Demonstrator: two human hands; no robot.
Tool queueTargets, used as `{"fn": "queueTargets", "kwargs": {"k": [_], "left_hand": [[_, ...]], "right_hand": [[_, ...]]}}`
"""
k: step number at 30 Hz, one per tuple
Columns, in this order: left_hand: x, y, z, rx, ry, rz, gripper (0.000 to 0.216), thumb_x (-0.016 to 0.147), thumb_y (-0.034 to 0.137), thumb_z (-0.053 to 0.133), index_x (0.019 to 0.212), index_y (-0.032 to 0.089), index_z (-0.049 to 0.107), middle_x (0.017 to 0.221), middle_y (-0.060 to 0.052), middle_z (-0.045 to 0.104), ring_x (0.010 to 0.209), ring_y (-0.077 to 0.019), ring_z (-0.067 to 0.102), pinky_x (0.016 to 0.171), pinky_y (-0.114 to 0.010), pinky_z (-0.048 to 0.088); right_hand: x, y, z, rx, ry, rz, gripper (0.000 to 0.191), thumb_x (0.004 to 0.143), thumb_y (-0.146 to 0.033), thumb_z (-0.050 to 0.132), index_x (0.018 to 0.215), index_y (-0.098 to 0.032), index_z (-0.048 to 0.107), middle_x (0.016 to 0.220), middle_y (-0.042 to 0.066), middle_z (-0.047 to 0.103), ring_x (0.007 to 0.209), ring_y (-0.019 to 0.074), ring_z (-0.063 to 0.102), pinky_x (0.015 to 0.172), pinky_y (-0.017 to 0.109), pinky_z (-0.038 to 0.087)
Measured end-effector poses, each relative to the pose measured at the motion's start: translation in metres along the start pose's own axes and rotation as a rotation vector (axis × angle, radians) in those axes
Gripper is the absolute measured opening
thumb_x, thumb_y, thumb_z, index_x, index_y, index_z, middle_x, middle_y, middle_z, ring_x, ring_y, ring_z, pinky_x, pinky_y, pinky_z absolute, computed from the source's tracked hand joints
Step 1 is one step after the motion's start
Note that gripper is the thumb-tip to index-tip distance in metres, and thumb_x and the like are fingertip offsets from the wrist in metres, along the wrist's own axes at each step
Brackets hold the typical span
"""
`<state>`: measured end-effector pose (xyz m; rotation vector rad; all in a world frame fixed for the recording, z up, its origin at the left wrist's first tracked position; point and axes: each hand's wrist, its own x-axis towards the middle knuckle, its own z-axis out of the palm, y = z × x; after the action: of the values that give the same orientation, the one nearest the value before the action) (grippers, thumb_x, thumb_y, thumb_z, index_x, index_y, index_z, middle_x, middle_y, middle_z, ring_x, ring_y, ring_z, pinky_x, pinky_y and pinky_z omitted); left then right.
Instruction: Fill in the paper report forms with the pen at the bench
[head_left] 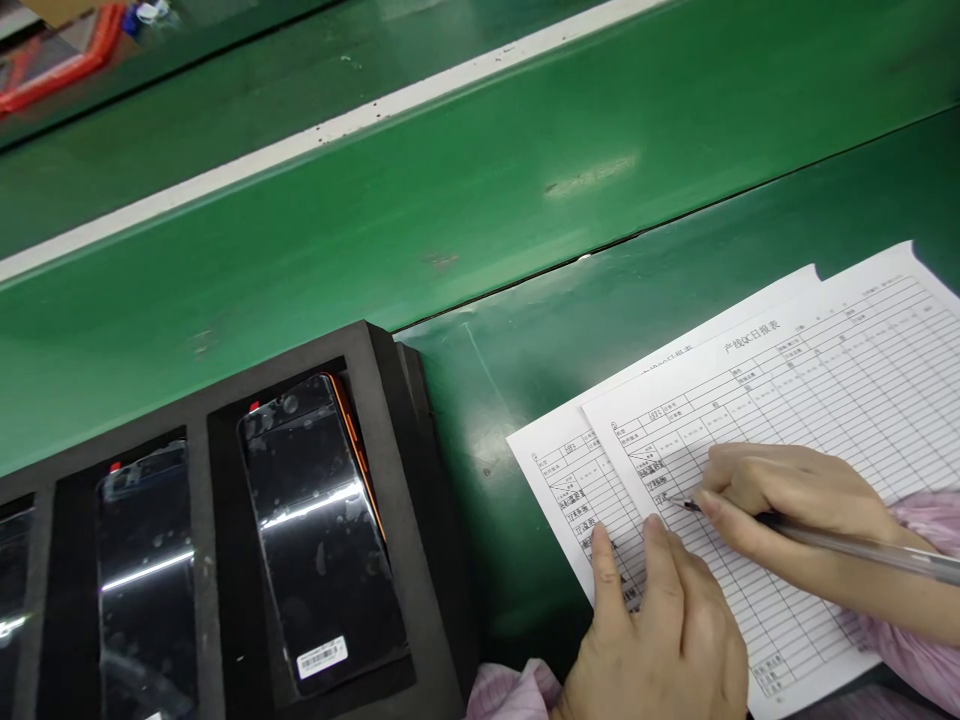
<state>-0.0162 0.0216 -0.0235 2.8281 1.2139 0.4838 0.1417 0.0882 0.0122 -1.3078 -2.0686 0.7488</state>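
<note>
My right hand (795, 500) pinches a pen (847, 545) with a clear barrel, its tip on the left column of a printed form (840, 400). Handwritten characters fill the first rows of that column. My left hand (660, 640) lies with its fingers stretched out across the left edge of this form and onto a second form (551, 455) beneath it. The lower sheet shows a longer handwritten column, partly covered by my fingers. Both sheets rest slightly tilted on the green table.
At the left, a black foam tray (375, 400) holds several phones; the nearest phone (315, 540) has an orange edge and a white label. A green raised panel (480, 200) with a pale rim runs behind the table (480, 380). A red-edged tray (67, 70) lies far left.
</note>
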Motion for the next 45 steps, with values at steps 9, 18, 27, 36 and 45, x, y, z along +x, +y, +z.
{"fn": "queueTargets", "kwargs": {"k": [9, 18, 27, 36, 45], "left_hand": [[0.0003, 0.0033, 0.0031, 0.007, 0.032, -0.015, 0.03, 0.065, 0.047, 0.071, 0.085, 0.025, 0.076, 0.101, -0.004, 0.068, 0.115, -0.0313, 0.047, 0.109, -0.056, 0.025], [-0.0006, 0.0015, 0.0016, 0.012, 0.0, 0.013, 0.03, 0.07, 0.046, 0.068, 0.089, 0.025, 0.075, 0.102, -0.004, 0.068, 0.116, -0.0309, 0.047, 0.109, -0.056, 0.024], [-0.0007, 0.0037, 0.003, -0.019, 0.033, -0.015, 0.027, 0.067, 0.042, 0.069, 0.085, 0.025, 0.076, 0.1, -0.004, 0.068, 0.116, -0.0308, 0.047, 0.114, -0.058, 0.017], [-0.0007, 0.0046, 0.004, -0.006, 0.022, -0.024, 0.029, 0.067, 0.043, 0.069, 0.086, 0.024, 0.076, 0.101, -0.005, 0.068, 0.115, -0.0306, 0.047, 0.113, -0.056, 0.02], [-0.0006, 0.003, 0.0036, -0.015, 0.033, -0.023, 0.031, 0.063, 0.046, 0.073, 0.084, 0.023, 0.076, 0.1, -0.005, 0.068, 0.115, -0.0303, 0.047, 0.114, -0.057, 0.017]], "right_hand": [[-0.0016, 0.0006, 0.0003, -0.058, 0.007, 0.028, 0.033, 0.091, -0.008, 0.044, 0.066, -0.021, 0.026, 0.054, -0.007, 0.041, 0.042, 0.0047, 0.042, 0.039, 0.014, 0.037], [-0.0026, 0.0033, 0.0004, -0.029, 0.008, 0.006, 0.031, 0.091, -0.007, 0.046, 0.07, -0.021, 0.029, 0.056, -0.007, 0.044, 0.047, 0.0056, 0.047, 0.043, 0.017, 0.041], [-0.002, 0.0022, 0.0018, -0.024, -0.013, -0.009, 0.03, 0.091, -0.006, 0.046, 0.071, -0.021, 0.029, 0.058, -0.006, 0.045, 0.048, 0.0053, 0.047, 0.044, 0.016, 0.041], [-0.0002, 0.0037, 0.0007, -0.039, 0.011, 0.006, 0.032, 0.091, -0.006, 0.044, 0.069, -0.021, 0.026, 0.056, -0.007, 0.039, 0.045, 0.0043, 0.042, 0.041, 0.014, 0.038], [-0.0017, 0.0085, 0.0012, -0.016, 0.033, -0.004, 0.031, 0.09, -0.006, 0.047, 0.07, -0.021, 0.029, 0.057, -0.007, 0.045, 0.046, 0.0045, 0.045, 0.042, 0.016, 0.04]]}}
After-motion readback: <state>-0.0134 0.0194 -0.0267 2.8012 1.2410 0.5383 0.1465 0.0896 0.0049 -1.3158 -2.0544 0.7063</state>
